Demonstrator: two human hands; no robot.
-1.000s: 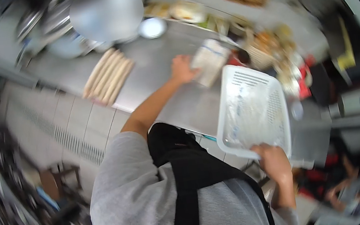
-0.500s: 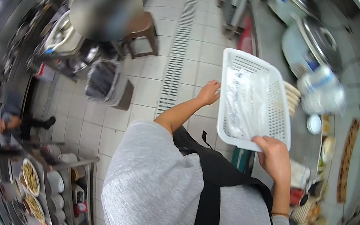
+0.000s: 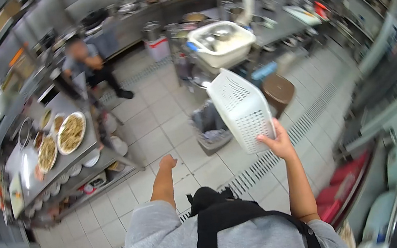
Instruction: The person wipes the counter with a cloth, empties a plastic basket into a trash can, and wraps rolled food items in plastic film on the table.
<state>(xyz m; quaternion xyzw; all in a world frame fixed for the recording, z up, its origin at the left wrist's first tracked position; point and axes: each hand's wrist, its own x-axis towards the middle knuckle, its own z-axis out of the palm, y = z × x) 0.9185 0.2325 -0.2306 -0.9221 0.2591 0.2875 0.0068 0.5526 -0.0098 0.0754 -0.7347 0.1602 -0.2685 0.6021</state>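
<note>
A white perforated plastic basket is in my right hand, which grips its near right edge with the thumb over the side. The basket is tilted steeply, so its holed walls face me and its inside is hidden. Just left of and below it on the floor stands a trash bin with a dark liner. My left hand hangs over the floor tiles, its fingers curled in and nothing visible in them.
A shelf table at left bears oval plates of food. Ahead, a large white tub sits on a steel counter, with a brown stool nearby. A seated person is at the back left. A drain grate crosses the floor.
My view has swung left from the steel counter toward the bin. The basket went from lying nearly level, with clear plastic inside, to tipped on its side. My left hand moved away from it and curled.
</note>
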